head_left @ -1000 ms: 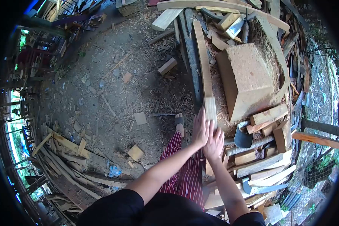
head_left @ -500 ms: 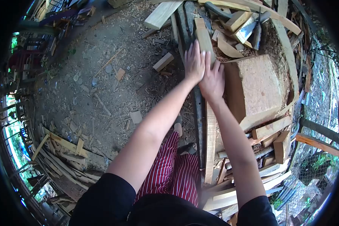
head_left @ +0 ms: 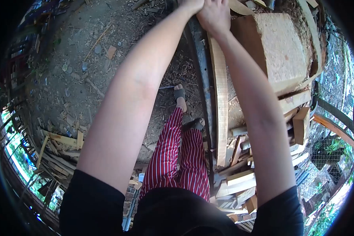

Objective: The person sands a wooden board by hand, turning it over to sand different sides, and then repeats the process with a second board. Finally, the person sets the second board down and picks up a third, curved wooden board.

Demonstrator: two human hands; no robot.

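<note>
Both arms stretch forward to the top edge of the view. My left hand (head_left: 192,5) is cut off by that edge; only its back and wrist show, and its fingers are out of sight. Close against it on the right, my right hand (head_left: 215,17) lies back up over the end of a long wooden board (head_left: 221,98), with its fingertips cut off. Whether either hand holds anything is hidden. The board runs toward my body beside a dark metal rail (head_left: 203,74). A big wooden block (head_left: 281,47) stands right of my right hand.
Cut wood pieces (head_left: 240,183) are piled at the lower right, with another block (head_left: 301,126) above them. Chips and sticks litter the dirt floor (head_left: 82,51). More scrap wood (head_left: 59,157) lies at the lower left. My sandalled foot (head_left: 179,94) is left of the rail.
The view has tilted down toward my body, so both hands appear higher and partly cut off. The wood piece formerly visible under my hands is out of view.
</note>
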